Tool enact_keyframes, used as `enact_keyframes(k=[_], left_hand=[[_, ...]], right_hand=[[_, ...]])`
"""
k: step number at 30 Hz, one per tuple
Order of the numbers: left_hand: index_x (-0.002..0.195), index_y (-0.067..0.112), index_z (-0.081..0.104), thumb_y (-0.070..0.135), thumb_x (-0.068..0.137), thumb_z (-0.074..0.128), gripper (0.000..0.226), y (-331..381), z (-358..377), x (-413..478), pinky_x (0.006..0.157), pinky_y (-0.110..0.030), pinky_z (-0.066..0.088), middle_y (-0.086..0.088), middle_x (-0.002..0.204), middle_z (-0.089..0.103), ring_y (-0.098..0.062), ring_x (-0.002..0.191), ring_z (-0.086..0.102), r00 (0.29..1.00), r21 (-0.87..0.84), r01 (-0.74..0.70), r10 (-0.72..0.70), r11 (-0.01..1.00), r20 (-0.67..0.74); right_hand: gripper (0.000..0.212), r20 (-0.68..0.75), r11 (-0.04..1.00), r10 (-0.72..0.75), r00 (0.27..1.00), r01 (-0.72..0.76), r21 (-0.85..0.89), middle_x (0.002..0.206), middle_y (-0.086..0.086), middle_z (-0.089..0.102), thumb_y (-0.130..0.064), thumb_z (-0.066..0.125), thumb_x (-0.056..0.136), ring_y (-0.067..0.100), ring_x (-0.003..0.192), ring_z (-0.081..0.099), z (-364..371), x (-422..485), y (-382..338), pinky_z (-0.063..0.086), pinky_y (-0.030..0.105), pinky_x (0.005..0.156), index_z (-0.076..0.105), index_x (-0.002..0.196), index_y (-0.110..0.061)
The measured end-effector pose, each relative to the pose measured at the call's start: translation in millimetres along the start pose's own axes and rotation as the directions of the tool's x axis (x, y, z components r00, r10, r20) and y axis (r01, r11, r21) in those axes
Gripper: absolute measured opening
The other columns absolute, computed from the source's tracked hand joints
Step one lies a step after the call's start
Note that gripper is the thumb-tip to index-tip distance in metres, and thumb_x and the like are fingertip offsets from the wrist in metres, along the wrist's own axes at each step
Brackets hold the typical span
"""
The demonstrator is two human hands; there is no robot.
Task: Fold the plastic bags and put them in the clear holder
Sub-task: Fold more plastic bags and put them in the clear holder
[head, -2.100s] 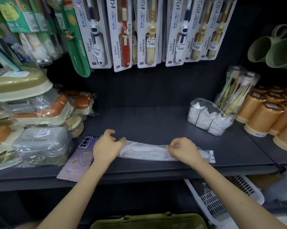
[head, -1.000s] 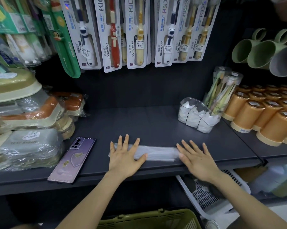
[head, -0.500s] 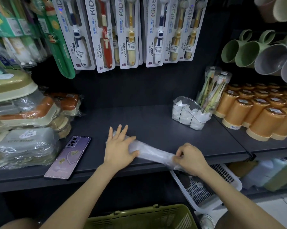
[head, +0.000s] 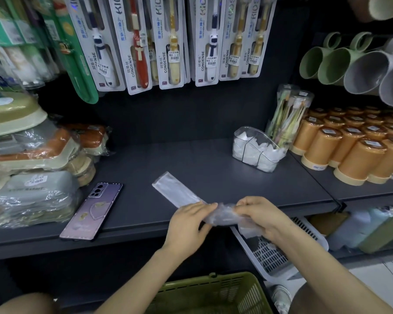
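Since half a second earlier, left hand (head: 188,223) has quit the far end of the long folded translucent plastic bag (head: 179,193) and joined right hand (head: 261,216). Both pinch its crumpled near end at the front edge of the dark shelf (head: 191,159). The clear plastic holder (head: 256,148), containing folded white bags (head: 268,157), stands well apart at right rear.

head cam | looks forward-down | close over shelf (head: 191,159) front edge
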State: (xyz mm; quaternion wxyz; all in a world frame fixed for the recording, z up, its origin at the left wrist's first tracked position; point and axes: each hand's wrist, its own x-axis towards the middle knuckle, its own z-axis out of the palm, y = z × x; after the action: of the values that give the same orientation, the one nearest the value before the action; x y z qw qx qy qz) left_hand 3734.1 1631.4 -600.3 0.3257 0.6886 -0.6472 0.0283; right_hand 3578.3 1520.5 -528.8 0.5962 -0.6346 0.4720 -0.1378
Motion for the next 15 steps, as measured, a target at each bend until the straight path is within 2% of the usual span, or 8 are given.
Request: enact_keyframes(k=[3,5,6,7,9,11,13,15], left_hand=[[0.119,0.026,0.068,0.022,0.092,0.06,0.028,9.0,-5.8,4.7,0.069,-0.011,0.046,0.01,0.102,0.073,-0.008,0.083,0.067,0.981,-0.12,0.159,-0.171,0.98,-0.093],[0.111,0.032,0.071,0.026,0.096,0.056,0.022,10.9,-11.8,11.3,0.057,-0.013,0.041,0.009,0.08,0.072,-0.012,0.071,0.062,0.922,-0.277,0.358,-0.385,0.892,-0.049],[0.103,0.035,0.071,0.027,0.096,0.055,0.019,10.4,-16.0,16.2,0.06,-0.019,0.043,0.01,0.074,0.07,-0.011,0.069,0.061,0.882,-0.355,0.437,-0.471,0.827,-0.011],[0.093,0.036,0.069,0.027,0.097,0.054,0.018,9.2,-20.3,20.9,0.064,-0.022,0.045,0.014,0.072,0.067,-0.007,0.07,0.061,0.842,-0.443,0.496,-0.539,0.747,0.032],[0.076,0.029,0.061,0.027,0.097,0.054,0.022,5.3,-28.2,29.6,0.064,-0.017,0.042,0.019,0.065,0.059,-0.004,0.071,0.056,0.771,-0.594,0.556,-0.628,0.582,0.106],[0.075,0.016,0.054,0.027,0.097,0.055,0.024,-3.9,-31.8,35.3,0.062,-0.013,0.039,0.015,0.066,0.052,-0.005,0.069,0.049,0.716,-0.668,0.593,-0.674,0.45,0.182],[0.093,0.009,0.055,0.029,0.095,0.057,0.02,-12.7,-35.3,38.8,0.071,-0.022,0.046,0.008,0.082,0.057,-0.008,0.08,0.055,0.675,-0.704,0.628,-0.684,0.333,0.278],[0.123,0.016,0.053,0.028,0.095,0.057,0.031,-18.2,-38.6,40.4,0.082,-0.034,0.055,0.004,0.108,0.063,-0.012,0.098,0.061,0.637,-0.717,0.655,-0.683,0.237,0.357]], right_hand=[[0.011,0.078,0.948,0.014,0.997,-0.038,0.317,0.072,0.011,0.059,-0.011,0.061,0.092,0.012,0.053,0.055,0.7,0.7,-17.9,0.045,0.019,0.045,0.061,0.082,-0.006],[0.022,0.1,0.862,-0.029,0.995,-0.025,0.507,0.077,0.012,0.065,-0.023,0.054,0.097,0.015,0.056,0.061,-1.7,4.3,-29.1,0.05,0.022,0.047,0.062,0.094,-0.003],[0.026,0.086,0.85,-0.061,0.994,0.007,0.527,0.081,0.012,0.068,-0.028,0.052,0.098,0.016,0.057,0.063,-2.2,7.2,-33.5,0.052,0.024,0.049,0.061,0.1,-0.004],[0.028,0.064,0.862,-0.088,0.994,0.044,0.505,0.086,0.011,0.07,-0.032,0.05,0.098,0.016,0.059,0.065,-0.7,9.7,-36.8,0.053,0.025,0.051,0.061,0.106,-0.007],[0.027,0.022,0.923,-0.116,0.993,0.1,0.372,0.094,0.009,0.07,-0.031,0.053,0.098,0.018,0.064,0.065,9.6,16.4,-38.9,0.055,0.026,0.053,0.061,0.113,-0.009],[0.031,0.019,0.975,-0.127,0.992,0.122,0.188,0.099,0.005,0.067,-0.024,0.059,0.095,0.019,0.068,0.064,27.5,24.7,-36.9,0.053,0.025,0.052,0.06,0.12,-0.006],[0.038,0.065,0.991,-0.128,0.99,0.126,0.038,0.104,0.005,0.065,-0.022,0.064,0.092,0.016,0.066,0.061,45.7,34.9,-31.7,0.049,0.021,0.047,0.056,0.125,-0.005],[0.036,0.092,0.992,-0.123,0.988,0.126,-0.026,0.101,0.006,0.064,-0.023,0.065,0.091,0.012,0.06,0.056,57.9,42.5,-28.6,0.044,0.019,0.043,0.058,0.123,-0.007]])
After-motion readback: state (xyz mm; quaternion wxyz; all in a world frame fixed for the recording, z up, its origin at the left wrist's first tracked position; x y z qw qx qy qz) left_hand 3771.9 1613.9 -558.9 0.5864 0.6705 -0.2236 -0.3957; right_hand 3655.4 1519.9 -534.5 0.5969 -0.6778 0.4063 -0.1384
